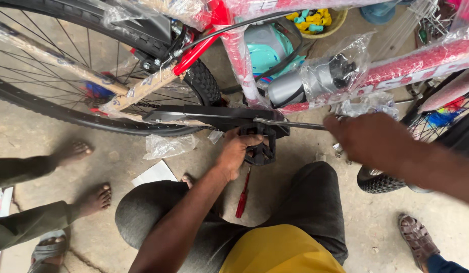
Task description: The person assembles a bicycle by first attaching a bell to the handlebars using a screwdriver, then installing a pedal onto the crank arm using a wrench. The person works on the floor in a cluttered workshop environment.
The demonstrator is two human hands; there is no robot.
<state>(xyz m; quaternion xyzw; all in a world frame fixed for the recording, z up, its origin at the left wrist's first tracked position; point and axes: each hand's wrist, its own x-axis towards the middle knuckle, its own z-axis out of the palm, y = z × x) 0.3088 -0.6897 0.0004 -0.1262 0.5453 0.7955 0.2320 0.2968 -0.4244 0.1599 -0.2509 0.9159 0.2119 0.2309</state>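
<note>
A red bicycle wrapped in clear plastic stands in front of me, its frame (pixel 421 63) running to the right. My left hand (pixel 237 151) grips the black pedal (pixel 259 149) under the black chain guard (pixel 209 117). My right hand (pixel 368 139) is shut on the handle end of a long metal wrench (pixel 290 124) whose other end sits at the pedal's crank. A red-handled screwdriver (pixel 242 197) lies on the floor between my knees.
The rear wheel (pixel 67 114) fills the upper left. Another person's bare feet (pixel 87 199) rest on the concrete at left, and a sandalled foot (pixel 419 237) is at lower right. A white paper (pixel 154 174) and crumpled plastic (pixel 168 145) lie by the wheel. A small tyre (pixel 381 183) stands at right.
</note>
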